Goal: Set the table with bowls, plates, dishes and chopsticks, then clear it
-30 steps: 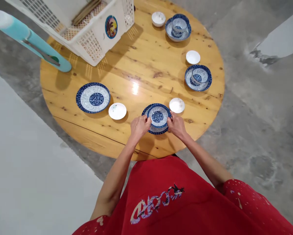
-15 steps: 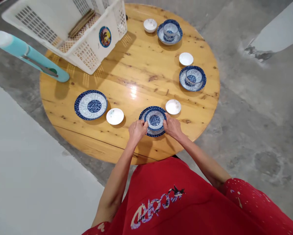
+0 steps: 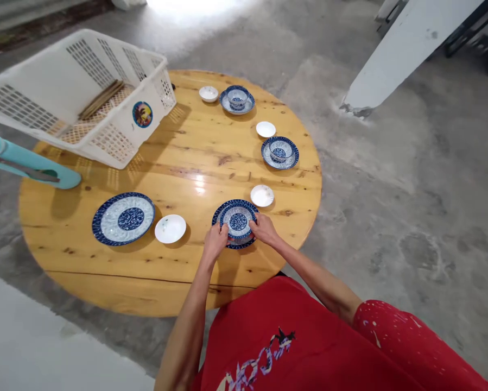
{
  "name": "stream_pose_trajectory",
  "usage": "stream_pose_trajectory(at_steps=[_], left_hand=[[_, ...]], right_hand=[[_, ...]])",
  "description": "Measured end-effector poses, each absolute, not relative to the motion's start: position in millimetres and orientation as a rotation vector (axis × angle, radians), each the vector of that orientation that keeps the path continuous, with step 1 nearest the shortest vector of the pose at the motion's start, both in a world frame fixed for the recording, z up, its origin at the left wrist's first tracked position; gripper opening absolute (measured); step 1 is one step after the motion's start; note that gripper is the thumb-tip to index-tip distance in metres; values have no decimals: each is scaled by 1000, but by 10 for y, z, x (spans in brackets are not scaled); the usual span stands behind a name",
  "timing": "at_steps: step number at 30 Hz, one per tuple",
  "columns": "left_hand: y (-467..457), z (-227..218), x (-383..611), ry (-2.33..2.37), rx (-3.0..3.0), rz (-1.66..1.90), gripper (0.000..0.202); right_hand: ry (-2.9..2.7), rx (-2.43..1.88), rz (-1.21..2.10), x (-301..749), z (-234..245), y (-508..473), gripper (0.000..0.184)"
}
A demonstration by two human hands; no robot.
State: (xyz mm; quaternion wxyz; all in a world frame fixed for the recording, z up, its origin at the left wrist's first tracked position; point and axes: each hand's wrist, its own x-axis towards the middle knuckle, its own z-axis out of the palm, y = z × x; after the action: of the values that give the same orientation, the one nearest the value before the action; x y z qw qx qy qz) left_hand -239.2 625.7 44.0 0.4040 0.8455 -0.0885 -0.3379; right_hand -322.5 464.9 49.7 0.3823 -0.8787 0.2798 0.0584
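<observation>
Two hands [image 3: 216, 239] [image 3: 265, 228] holding bowl [image 3: 238, 221] by rim, plate [image 3: 216, 215] beneath, room before table edge [image 3: 146, 311]

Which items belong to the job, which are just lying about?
In the job:
patterned bowl, in left hand and right hand
patterned plate beneath
likely other patterned plates, patterned bowls, white dishes

Lying about, apparently:
white plastic crate
brown sticks inside
turquoise cylinder

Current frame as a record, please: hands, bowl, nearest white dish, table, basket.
left hand: gripping left side of the blue-and-white, round, ceramic-looking bowl
right hand: gripping the bowl's right side
under bowl: blue-and-white, round, ceramic-looking plate; contact unclear
nearest white dish: small, round; just beyond right hand
table: round, yellow-brown wood
basket: white, rectangular, plastic; at table's far left
</observation>
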Motion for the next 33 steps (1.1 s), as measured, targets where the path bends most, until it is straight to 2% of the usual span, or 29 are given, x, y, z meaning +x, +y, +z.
stream_pose_trajectory(at_steps=[9, 19, 26, 33], left_hand=[[6383, 838, -2683, -674, 2327, -681, 29], [6185, 926, -3518, -670, 2339, -738, 34], [5109, 827, -4379, -637, 2297, -668, 31], [3875, 674, -5309, -741, 2135, -902, 33]], right_hand=[[851, -2143, -209, -3897, 685, 4978, 18], [868, -2110, -216, -4716, 606, 4786, 24], [822, -2186, -261, -5521, 616, 3660, 36], [1017, -2166, -193, -6665, 587, 2548, 42]])
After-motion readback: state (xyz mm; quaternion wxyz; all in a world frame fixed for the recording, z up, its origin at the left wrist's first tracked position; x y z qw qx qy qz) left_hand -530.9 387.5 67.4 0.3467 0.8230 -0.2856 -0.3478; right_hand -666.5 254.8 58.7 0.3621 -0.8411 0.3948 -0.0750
